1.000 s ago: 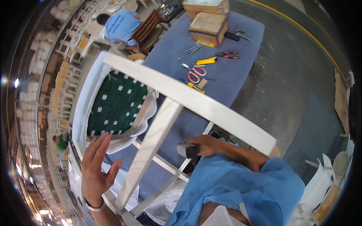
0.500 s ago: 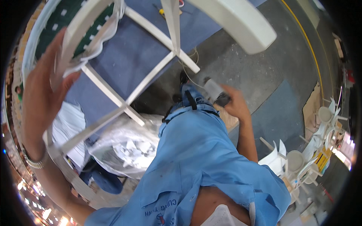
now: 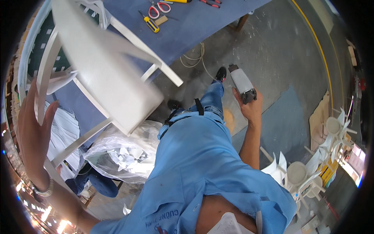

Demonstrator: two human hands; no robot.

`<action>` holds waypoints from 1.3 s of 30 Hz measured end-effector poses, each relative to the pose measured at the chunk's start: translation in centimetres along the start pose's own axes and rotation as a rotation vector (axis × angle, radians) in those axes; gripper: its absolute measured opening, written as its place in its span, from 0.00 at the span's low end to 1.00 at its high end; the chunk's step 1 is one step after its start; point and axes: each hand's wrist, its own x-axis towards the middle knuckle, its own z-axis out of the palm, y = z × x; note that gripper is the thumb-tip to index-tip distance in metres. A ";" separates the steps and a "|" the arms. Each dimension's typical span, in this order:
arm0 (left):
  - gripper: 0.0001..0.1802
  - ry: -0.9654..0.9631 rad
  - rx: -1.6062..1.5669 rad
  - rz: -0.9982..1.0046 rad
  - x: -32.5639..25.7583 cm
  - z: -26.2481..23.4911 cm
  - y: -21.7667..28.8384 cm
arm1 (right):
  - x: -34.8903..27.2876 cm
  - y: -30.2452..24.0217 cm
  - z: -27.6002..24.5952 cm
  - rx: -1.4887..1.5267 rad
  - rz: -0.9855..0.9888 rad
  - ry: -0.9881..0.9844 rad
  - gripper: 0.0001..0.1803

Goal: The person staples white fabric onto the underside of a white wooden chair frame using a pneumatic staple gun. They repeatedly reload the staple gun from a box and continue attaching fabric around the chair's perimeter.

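My left hand [image 3: 34, 124] is at the far left, its thumb and fingers on either side of a white post of a chair [image 3: 91, 66]. The chair is tilted over the blue-covered table and its wide white panel is blurred by motion. Low at my right side, my right hand [image 3: 251, 107] is closed round a grey and black handheld tool [image 3: 242, 81], shaped like a staple gun. A thin pale hose [image 3: 202, 58] loops on the floor beyond my feet; its join to the tool is not visible.
On the blue table [image 3: 218, 17] lie a yellow screwdriver [image 3: 150, 24], red-handled scissors [image 3: 159, 7] and red-handled pliers [image 3: 210, 3]. A clear plastic bag [image 3: 128, 156] of white scraps stands left of me. Several white chairs [image 3: 298, 173] stand at the right. A pale stack [image 3: 64, 130] is by my left hand.
The chair has swung round, bringing its white panel down from the upper right to the left middle. My right hand has moved slightly right with the tool. The table tools show more fully.
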 end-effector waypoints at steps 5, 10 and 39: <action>0.24 0.160 0.000 -0.151 -0.3 -1.8 3.7 | 8.5 4.1 -4.7 0.046 -0.031 -0.084 0.21; 0.26 0.274 -0.170 -0.899 -1.3 -4.5 11.9 | 17.3 9.0 -10.5 -0.086 -0.154 -0.229 0.22; 0.33 -0.028 -1.583 0.470 46.9 3.2 49.1 | 35.2 4.0 -19.2 1.414 -0.256 0.229 0.27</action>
